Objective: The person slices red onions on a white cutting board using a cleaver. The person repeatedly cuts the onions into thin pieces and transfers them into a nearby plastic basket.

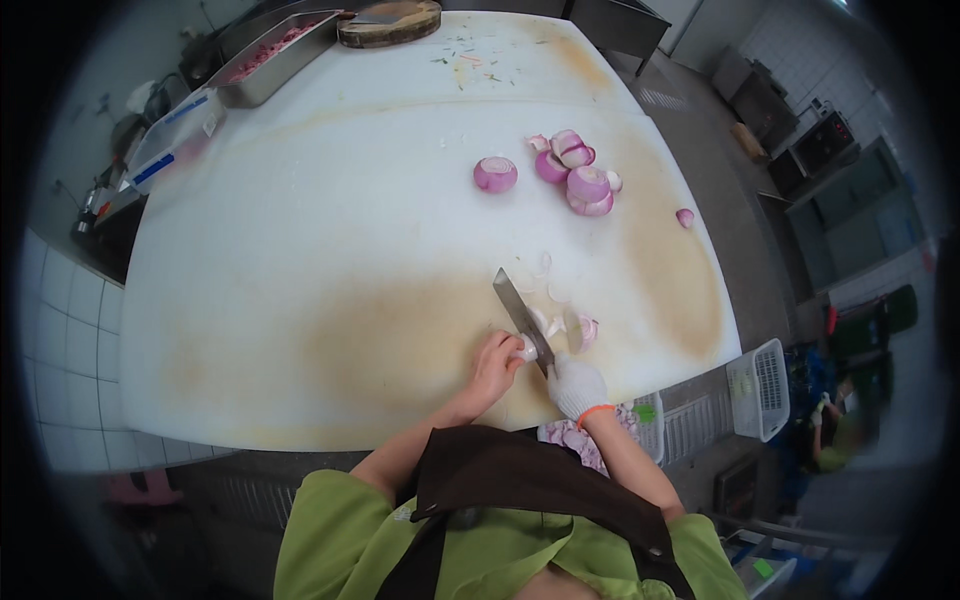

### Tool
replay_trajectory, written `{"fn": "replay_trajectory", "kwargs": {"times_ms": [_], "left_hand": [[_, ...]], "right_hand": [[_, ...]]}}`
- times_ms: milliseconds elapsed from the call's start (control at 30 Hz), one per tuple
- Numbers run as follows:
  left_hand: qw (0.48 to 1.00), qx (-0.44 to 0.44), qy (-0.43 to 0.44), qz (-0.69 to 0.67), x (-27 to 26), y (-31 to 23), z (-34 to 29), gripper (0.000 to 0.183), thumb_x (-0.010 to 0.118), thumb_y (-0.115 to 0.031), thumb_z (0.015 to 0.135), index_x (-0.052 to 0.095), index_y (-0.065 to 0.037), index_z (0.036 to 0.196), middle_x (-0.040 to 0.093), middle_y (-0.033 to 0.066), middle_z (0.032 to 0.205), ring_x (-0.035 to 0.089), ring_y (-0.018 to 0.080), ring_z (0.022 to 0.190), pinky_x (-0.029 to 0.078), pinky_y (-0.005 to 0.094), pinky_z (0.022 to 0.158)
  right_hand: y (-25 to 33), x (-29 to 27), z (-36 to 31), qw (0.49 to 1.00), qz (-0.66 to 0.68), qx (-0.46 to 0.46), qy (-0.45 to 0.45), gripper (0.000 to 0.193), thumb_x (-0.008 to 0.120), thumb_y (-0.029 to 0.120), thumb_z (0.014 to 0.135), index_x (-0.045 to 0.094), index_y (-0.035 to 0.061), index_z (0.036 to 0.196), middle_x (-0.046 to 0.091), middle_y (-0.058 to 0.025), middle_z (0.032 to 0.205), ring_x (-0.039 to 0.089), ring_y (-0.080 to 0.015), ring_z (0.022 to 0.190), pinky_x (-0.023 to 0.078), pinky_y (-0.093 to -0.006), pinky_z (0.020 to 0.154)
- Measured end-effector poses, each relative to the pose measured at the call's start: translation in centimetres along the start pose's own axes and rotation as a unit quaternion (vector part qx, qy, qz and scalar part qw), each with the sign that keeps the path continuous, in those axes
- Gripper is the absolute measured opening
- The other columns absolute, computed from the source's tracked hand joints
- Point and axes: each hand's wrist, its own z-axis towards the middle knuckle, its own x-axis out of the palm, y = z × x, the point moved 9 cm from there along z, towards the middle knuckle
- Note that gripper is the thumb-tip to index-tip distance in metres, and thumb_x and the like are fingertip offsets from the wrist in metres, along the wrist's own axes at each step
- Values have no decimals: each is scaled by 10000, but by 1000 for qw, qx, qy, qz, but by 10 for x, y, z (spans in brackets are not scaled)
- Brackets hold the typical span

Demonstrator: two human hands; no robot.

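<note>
My right hand (578, 388), in a white knit glove with an orange cuff, is closed around the handle of a knife (516, 303). The blade points away and slightly left over the white cutting surface (300, 220). Bare, my left hand (493, 368) grips a pale piece of onion (526, 348) right against the blade's left side. Thin onion slices (556, 291) and a larger cut onion piece (581, 329) lie just right of the knife. Farther off, a purple onion (495, 175) with a cut top sits alone, left of a cluster of peeled purple onions (588, 186).
A small onion piece (684, 217) lies near the right edge. Below the near edge is a basket of cut onion (575, 445); a white basket (758, 390) stands to the right. Far left are a metal tray (270, 75), a plastic container (180, 140) and a round wooden board (392, 25).
</note>
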Motion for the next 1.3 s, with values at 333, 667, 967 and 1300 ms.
{"fn": "replay_trajectory", "kwargs": {"times_ms": [333, 667, 967, 1300], "left_hand": [[1000, -15, -5, -13, 2, 7, -5, 225, 698, 25, 679, 577, -44, 855, 561, 92, 881, 573, 308, 832, 469, 401, 691], [999, -29, -14, -27, 4, 10, -10, 216, 689, 15, 696, 597, -50, 880, 574, 92, 899, 574, 305, 832, 473, 390, 696], [991, 99, 9, 95, 5, -22, -2, 197, 679, -37, 724, 620, -74, 909, 591, 59, 994, 559, 271, 909, 462, 372, 787], [997, 45, 12, 54, 17, 2, 2, 121, 668, -35, 732, 620, -77, 834, 586, 55, 904, 569, 272, 867, 469, 376, 748]], "right_hand": [[14, -17, -10, 1000, 2, 1, 20, 255, 475, 255, 886, 555, 13, 873, 629, -246, 731, 620, -423, 689, 475, -526, 649], [14, -17, -14, 1000, 10, -4, 16, 261, 476, 261, 888, 561, 15, 878, 629, -253, 737, 620, -429, 693, 480, -530, 657], [-24, 6, 3, 999, 38, 16, -12, 264, 484, 275, 895, 557, 21, 905, 631, -266, 785, 619, -436, 740, 478, -532, 686], [-13, -2, 3, 999, 29, 17, 8, 296, 469, 289, 896, 534, 9, 967, 621, -268, 752, 604, -440, 697, 457, -544, 662]]}}
